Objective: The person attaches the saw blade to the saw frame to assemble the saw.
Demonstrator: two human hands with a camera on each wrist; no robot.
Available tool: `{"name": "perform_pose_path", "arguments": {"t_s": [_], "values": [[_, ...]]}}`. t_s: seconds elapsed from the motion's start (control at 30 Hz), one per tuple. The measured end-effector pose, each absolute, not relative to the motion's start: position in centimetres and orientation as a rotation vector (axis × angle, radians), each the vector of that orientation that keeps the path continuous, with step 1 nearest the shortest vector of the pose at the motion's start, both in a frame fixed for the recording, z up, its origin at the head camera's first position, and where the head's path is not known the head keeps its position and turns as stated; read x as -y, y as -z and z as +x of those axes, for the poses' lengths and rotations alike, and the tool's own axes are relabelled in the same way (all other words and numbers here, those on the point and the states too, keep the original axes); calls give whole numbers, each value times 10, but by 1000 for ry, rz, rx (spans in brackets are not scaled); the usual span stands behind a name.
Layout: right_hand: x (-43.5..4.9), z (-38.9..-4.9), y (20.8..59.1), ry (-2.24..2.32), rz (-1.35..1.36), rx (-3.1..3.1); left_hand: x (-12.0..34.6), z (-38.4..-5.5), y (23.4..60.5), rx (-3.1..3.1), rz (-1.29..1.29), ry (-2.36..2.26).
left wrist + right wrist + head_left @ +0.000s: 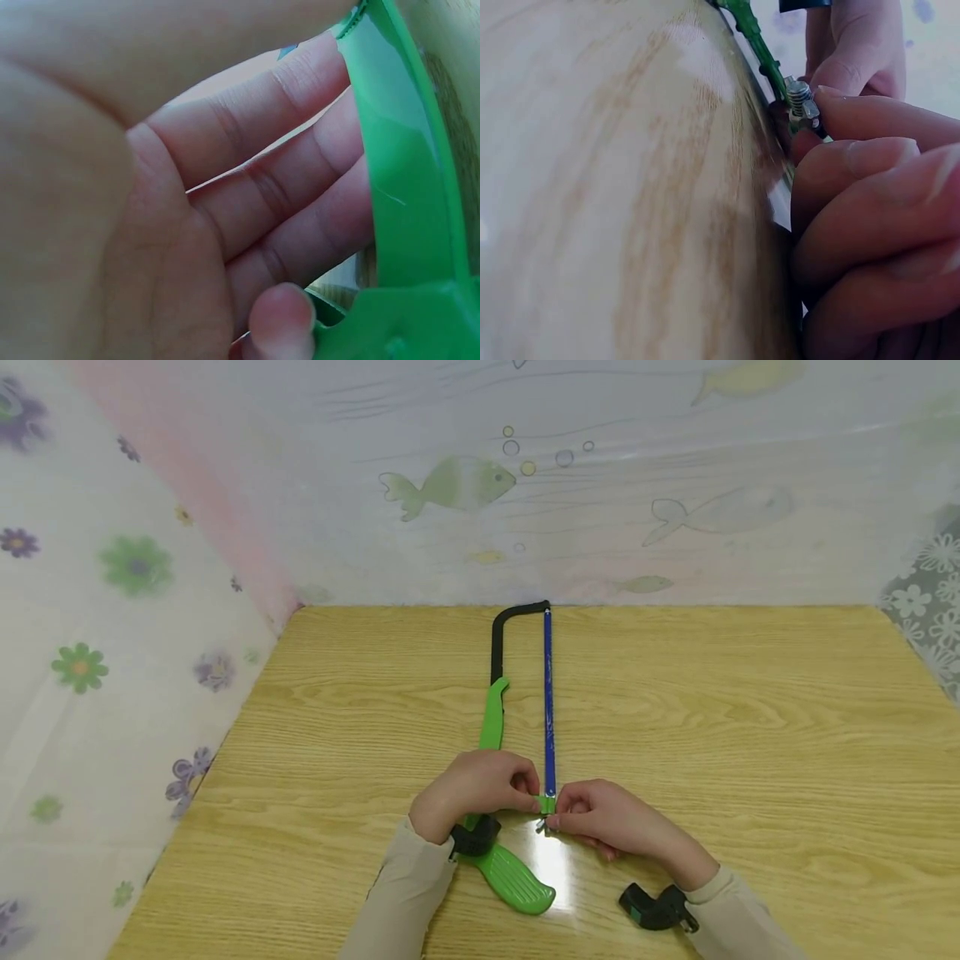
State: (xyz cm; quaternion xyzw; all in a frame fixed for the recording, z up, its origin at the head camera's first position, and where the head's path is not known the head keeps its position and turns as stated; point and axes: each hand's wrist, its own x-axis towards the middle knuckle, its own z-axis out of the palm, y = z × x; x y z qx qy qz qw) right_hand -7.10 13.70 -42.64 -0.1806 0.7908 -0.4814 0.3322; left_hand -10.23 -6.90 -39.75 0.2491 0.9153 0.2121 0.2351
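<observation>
A hacksaw (491,718) lies on the table with its green handle (517,878) toward me and its black bow at the far end. Its blue blade (549,702) runs along the right side. My left hand (476,785) grips the green frame, thumb and forefinger at the small green holder (546,805) by the blade's near end. Against the green frame (409,172) lie its other fingers in the left wrist view. With thumb and fingertips my right hand (615,818) pinches the metal wing nut (542,827); the threaded bolt (799,97) shows beside those fingers in the right wrist view.
The wood-grain table (720,710) meets a sheet printed with fish (468,485) behind. A flowered sheet (135,568) hangs along the left, and white flowers on grey (911,602) show at the right. Black wrist mounts (651,906) sit at both sleeves, close over the table.
</observation>
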Motion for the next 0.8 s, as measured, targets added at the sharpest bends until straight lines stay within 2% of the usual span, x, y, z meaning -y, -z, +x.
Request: {"name": "perform_pose_path", "arguments": {"t_s": [0.8], "values": [[-139,-73,427,1206,-507,-2087,69,-102,396,-2514,675,-575]]}}
